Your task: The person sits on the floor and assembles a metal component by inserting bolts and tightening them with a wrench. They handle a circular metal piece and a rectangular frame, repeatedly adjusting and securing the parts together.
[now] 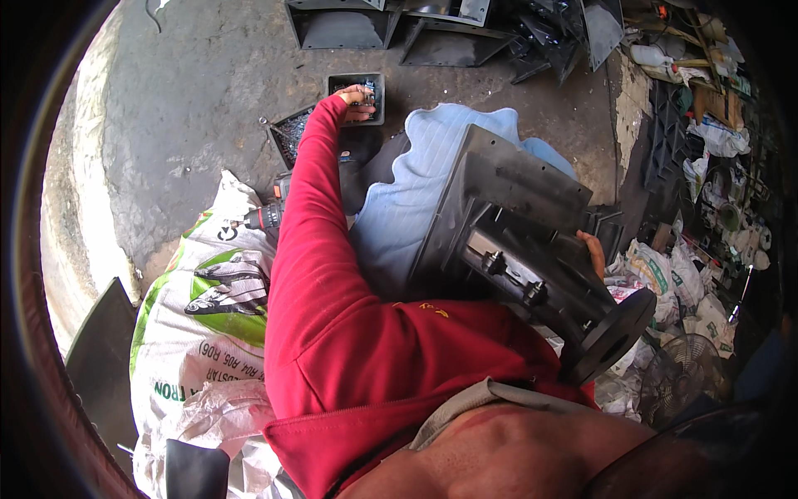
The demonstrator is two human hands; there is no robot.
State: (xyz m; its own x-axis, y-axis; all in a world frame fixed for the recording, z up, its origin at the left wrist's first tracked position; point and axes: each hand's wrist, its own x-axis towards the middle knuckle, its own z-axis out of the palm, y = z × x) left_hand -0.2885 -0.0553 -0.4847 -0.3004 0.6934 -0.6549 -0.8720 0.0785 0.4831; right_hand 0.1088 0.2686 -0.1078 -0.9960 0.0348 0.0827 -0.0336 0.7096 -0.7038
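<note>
My left hand (357, 101) reaches into a small black tray (381, 104) of metal hardware on the floor. Its fingers are bent together among the pieces; what they pinch is too small to make out. Across my lap, over a light blue cloth (424, 158), lies a large black part (519, 179) with a flat plate, a boxy body and a round disc at its near end. Two metal fittings (533, 292) sit on the body. My right hand (592, 254) grips the part's far right edge, its fingertips showing and the palm hidden behind.
A second black tray (291, 135) full of small screws stands beside the first. Left of my arm, a power drill (268, 216) lies by a white and green sack (208, 316). Black panels (345, 29) stand at the back. Plastic bags (665, 279) and a fan (683, 374) crowd the right.
</note>
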